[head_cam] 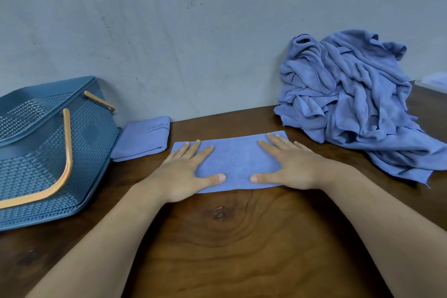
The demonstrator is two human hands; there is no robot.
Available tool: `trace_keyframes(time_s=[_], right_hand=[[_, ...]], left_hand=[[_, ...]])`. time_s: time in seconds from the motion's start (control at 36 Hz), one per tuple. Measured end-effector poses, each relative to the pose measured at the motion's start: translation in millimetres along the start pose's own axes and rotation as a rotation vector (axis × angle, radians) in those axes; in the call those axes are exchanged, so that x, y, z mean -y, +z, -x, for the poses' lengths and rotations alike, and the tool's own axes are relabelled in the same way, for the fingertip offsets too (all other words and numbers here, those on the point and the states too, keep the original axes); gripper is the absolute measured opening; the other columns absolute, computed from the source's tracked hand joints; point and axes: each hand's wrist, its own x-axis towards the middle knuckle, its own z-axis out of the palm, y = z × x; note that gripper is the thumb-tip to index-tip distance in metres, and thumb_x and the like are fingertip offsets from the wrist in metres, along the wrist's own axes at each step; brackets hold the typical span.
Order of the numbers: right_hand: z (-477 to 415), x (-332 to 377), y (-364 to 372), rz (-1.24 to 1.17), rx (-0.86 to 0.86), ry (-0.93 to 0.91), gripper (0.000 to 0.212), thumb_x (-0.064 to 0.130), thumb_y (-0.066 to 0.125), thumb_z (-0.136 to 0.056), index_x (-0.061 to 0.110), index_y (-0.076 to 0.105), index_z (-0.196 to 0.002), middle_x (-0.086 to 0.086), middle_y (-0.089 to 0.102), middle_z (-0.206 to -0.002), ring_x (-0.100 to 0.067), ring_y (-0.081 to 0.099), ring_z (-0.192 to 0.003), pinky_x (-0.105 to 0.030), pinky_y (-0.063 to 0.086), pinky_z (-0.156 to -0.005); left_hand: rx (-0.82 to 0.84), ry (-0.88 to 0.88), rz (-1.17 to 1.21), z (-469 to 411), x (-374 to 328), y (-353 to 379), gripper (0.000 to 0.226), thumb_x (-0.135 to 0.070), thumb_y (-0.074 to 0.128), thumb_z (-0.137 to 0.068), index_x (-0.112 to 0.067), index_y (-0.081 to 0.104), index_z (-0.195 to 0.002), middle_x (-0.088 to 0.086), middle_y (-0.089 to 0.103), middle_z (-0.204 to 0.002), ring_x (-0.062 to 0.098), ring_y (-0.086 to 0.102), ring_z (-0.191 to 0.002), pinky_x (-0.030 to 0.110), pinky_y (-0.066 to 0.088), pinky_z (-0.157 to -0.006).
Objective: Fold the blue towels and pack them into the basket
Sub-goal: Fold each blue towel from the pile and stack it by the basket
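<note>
A blue towel (235, 162) folded into a long strip lies flat on the wooden table (229, 237) in front of me. My left hand (186, 172) presses flat on its left end, fingers straight and spread. My right hand (287, 164) presses flat on its right end the same way. A smaller folded blue towel (142, 138) lies to the left, next to the basket. The dark blue perforated basket (48, 152) with orange handles stands at the left edge. A heap of unfolded blue towels (350, 99) is piled at the back right against the wall.
A grey wall (193, 31) runs along the table's far edge. A pale flat object (433, 82) shows at the far right edge, behind the heap. Bare wood lies between me and the strip.
</note>
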Motion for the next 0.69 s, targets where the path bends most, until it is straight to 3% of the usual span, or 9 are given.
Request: trace_keyframes(time_s=[0.17,0.25,0.33,0.44,0.5,0.56,0.64,0.69], right_hand=[[13,-12,-20,-0.088,0.089,-0.033,0.096,0.077,0.056,-0.092,0.048,0.003,-0.166,0.026,-0.015,-0.17,0.012,-0.017,-0.14,-0.029,-0.007,-0.124],[13,-17,-20,-0.091,0.088,-0.054,0.086,0.062,0.057,-0.099,0.047,0.006,-0.166,0.024,-0.014,-0.172,0.013,-0.016,-0.139,-0.024,-0.005,-0.121],[10,-18,-14,-0.061,0.071,-0.058,0.082,0.057,0.052,-0.101,0.046,0.005,-0.167,0.022,-0.015,-0.172,0.012,-0.019,-0.141,-0.029,-0.006,-0.125],[9,-18,-11,-0.075,0.043,-0.072,0.083,0.068,0.047,-0.1,0.046,0.004,-0.167,0.021,-0.016,-0.173,0.007,-0.021,-0.15,-0.033,-0.008,-0.129],[9,-18,-9,-0.096,0.038,-0.069,0.087,0.082,0.04,-0.095,0.046,0.005,-0.167,0.024,-0.015,-0.171,0.003,-0.019,-0.155,-0.035,-0.007,-0.13],[9,-17,-8,-0.105,0.011,-0.058,0.083,0.084,0.03,-0.096,0.046,0.009,-0.167,0.024,-0.012,-0.172,0.002,-0.016,-0.157,-0.036,-0.006,-0.13],[9,-16,-7,-0.118,-0.12,-0.065,0.064,0.069,0.022,-0.106,0.043,0.028,-0.164,0.019,0.01,-0.174,-0.004,0.002,-0.161,-0.037,0.006,-0.129],[7,-17,-8,-0.108,-0.243,-0.075,0.054,0.06,0.023,-0.11,0.039,0.052,-0.151,0.015,0.043,-0.161,-0.012,0.034,-0.15,-0.042,0.027,-0.123]], left_hand=[[0.032,-0.02,0.004,0,-4,-6,0.103,-0.103,0.03,-0.077,-0.056,0.0,-0.164,-0.017,-0.013,-0.175,0.01,-0.017,-0.161,0.043,-0.004,-0.132],[0.012,-0.046,-0.016,-6,-11,-16,0.099,-0.102,0.032,-0.078,-0.053,0.017,-0.163,-0.014,0.008,-0.176,0.017,0.007,-0.163,0.045,0.012,-0.131],[-0.121,-0.016,-0.089,-23,-30,-21,0.088,-0.092,0.032,-0.089,-0.037,0.035,-0.158,-0.006,0.031,-0.168,0.022,0.027,-0.155,0.049,0.028,-0.125],[-0.097,0.174,-0.039,-43,-58,-10,0.08,-0.082,0.033,-0.097,-0.042,0.021,-0.166,-0.015,0.014,-0.175,0.011,0.007,-0.162,0.05,0.012,-0.131],[-0.035,0.208,-0.033,-48,-62,-2,0.076,-0.08,0.029,-0.1,-0.047,0.014,-0.167,-0.02,0.006,-0.175,0.006,0.001,-0.162,0.048,0.004,-0.132],[-0.031,0.207,-0.045,-52,-60,4,0.076,-0.081,0.025,-0.1,-0.049,0.009,-0.166,-0.022,0.003,-0.175,0.004,-0.002,-0.161,0.046,0.0,-0.132],[-0.051,0.209,-0.055,-54,-58,7,0.078,-0.083,0.022,-0.098,-0.049,0.006,-0.166,-0.022,0.003,-0.175,0.005,-0.001,-0.161,0.046,0.0,-0.132],[-0.047,0.209,-0.061,-50,-59,7,0.079,-0.084,0.021,-0.097,-0.049,0.005,-0.166,-0.021,0.002,-0.175,0.006,-0.001,-0.162,0.046,-0.001,-0.132]])
